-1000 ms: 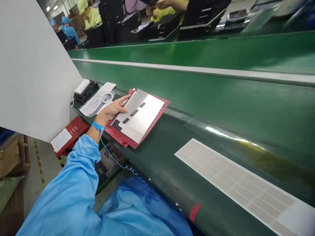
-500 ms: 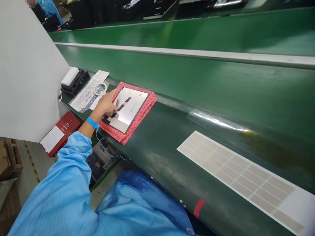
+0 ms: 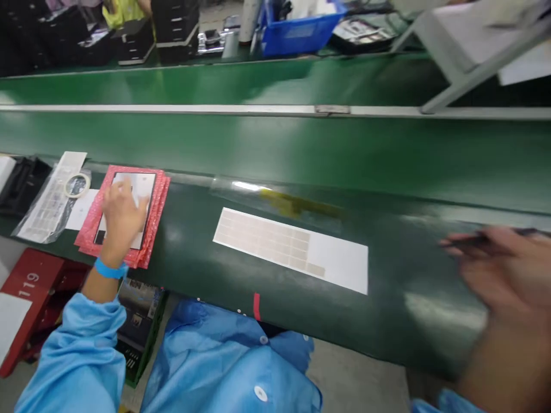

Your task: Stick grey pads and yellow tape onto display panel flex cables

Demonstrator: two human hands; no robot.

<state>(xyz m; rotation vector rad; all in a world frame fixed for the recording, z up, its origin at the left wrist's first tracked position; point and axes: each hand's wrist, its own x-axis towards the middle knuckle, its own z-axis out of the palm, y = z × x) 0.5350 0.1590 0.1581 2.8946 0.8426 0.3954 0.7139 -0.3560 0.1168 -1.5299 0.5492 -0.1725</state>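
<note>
My left hand (image 3: 123, 215), with a blue wrist strap (image 3: 111, 268), is over a flat display panel (image 3: 148, 195) with a pale shiny back. Its fingers are apart and nothing shows in them; whether they touch the panel I cannot tell. The panel lies on a stack of pink bubble-wrap sheets (image 3: 92, 229). At the far right my right hand (image 3: 508, 264) is blurred by motion, closed round a thin dark tool (image 3: 467, 244) whose kind is too smeared to make out. Between the hands lies a white sheet of beige rectangular stickers (image 3: 262, 238), partly bare at its right end.
Left of the panel are a tape roll (image 3: 77, 185), bagged label sheets (image 3: 45, 212) and a black holder (image 3: 26, 183). A red box (image 3: 32, 310) and a green crate (image 3: 148, 344) are below the bench edge. A blue bin (image 3: 301, 31) stands across the green belt (image 3: 215, 137).
The view has swung right, bringing my right hand and its dark tool into sight. My left hand has gone from pointing at the panel's dark strip to spread fingers over the panel.
</note>
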